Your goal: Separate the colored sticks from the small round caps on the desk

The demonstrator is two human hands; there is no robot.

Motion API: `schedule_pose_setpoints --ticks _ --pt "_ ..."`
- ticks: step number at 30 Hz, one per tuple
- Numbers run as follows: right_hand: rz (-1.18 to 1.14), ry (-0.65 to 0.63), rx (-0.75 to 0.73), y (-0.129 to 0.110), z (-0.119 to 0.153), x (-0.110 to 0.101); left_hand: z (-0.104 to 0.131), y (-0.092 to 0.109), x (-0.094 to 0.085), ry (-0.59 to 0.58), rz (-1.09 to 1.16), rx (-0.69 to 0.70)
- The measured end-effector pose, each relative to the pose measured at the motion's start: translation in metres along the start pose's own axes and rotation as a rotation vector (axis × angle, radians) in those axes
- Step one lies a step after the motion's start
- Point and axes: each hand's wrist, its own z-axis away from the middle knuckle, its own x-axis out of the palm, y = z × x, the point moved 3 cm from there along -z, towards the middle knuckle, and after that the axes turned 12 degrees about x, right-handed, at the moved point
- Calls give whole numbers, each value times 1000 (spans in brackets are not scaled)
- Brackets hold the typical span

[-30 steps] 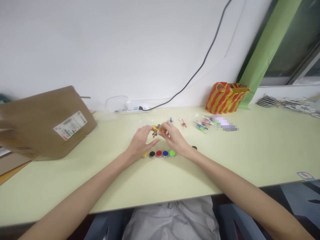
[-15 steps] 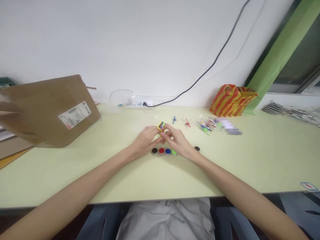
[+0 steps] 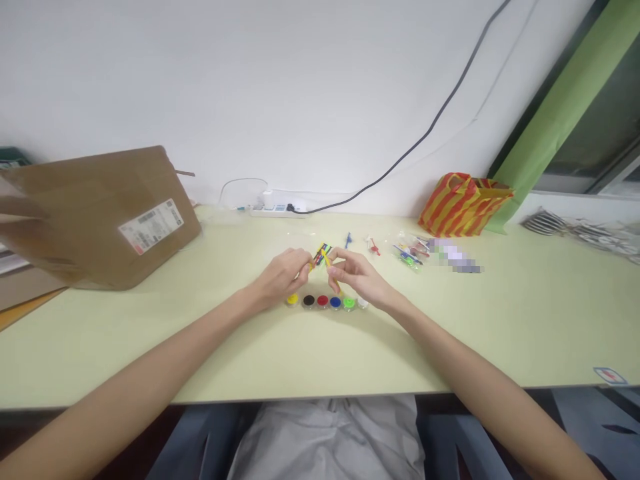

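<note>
My left hand [image 3: 289, 272] is closed, with a small yellow piece [image 3: 311, 266] showing at its fingertips; most of that piece is hidden. In a pinch, my right hand [image 3: 358, 275] holds a thin yellow stick-like piece [image 3: 327, 259]. Just beyond and between the fingertips are small multicoloured strips [image 3: 321, 251]; whether a hand touches them I cannot tell. Below the hands runs a row of small round pots with coloured tops: yellow [image 3: 293, 299], black [image 3: 309, 301], red [image 3: 323, 301], blue [image 3: 335, 303], green [image 3: 349, 303] and white [image 3: 363, 303], the last partly behind my right hand.
Behind the hands lie a small blue piece [image 3: 349, 238], a red and white piece [image 3: 373, 245] and bagged coloured parts [image 3: 410, 255]. A cardboard box [image 3: 100, 220] stands left, a striped bag [image 3: 463, 207] back right. A power strip [image 3: 273, 212] with a black cable sits by the wall.
My hands have drawn apart, and a yellow piece now shows in each. The yellow and white pots have come into view, while a black round thing near my right wrist is now hidden.
</note>
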Motion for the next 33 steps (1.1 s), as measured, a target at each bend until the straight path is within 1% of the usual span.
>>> schedule_pose_setpoints --ticks 3,5,6,7,9,12,15,17,19,20,22,24,25,28,30,32,33 --pt "-49 259 12 15 -10 -20 3 -8 -2 -25 -4 -102" --pt "-113 391 97 28 -17 -32 4 -11 -2 -40 7 -146" --pt "-149 420 154 34 -20 -36 4 -12 -1 -49 14 -160" --pt "-185 425 211 39 -23 -38 4 -12 1 -59 22 -170" --pt "-257 386 301 45 -26 -38 4 -12 3 -78 44 -179" --pt "-305 321 328 44 -25 -32 3 -12 6 -95 79 -184" --pt "-232 296 278 39 -23 -29 5 -14 8 -100 95 -185" --pt "-109 308 207 35 -22 -31 6 -17 8 -98 113 -176" --pt "45 320 104 29 -21 -32 6 -17 9 -80 124 -154" --pt "106 298 60 26 -21 -31 6 -16 8 -62 121 -141" --pt "161 201 5 20 -18 -24 6 -11 6 -20 94 -109" --pt "143 106 -12 15 -15 -14 5 -4 4 9 63 -73" --pt "123 84 -18 13 -13 -9 5 -1 3 23 48 -55" --pt "70 86 -35 10 -11 1 4 7 0 81 17 -24" --pt "70 103 -39 8 -12 1 3 9 -2 102 15 -25" --pt "110 143 -50 3 -12 -8 1 11 -3 100 22 -32" --pt "152 176 -62 -1 -9 -17 1 12 -4 91 24 -38"
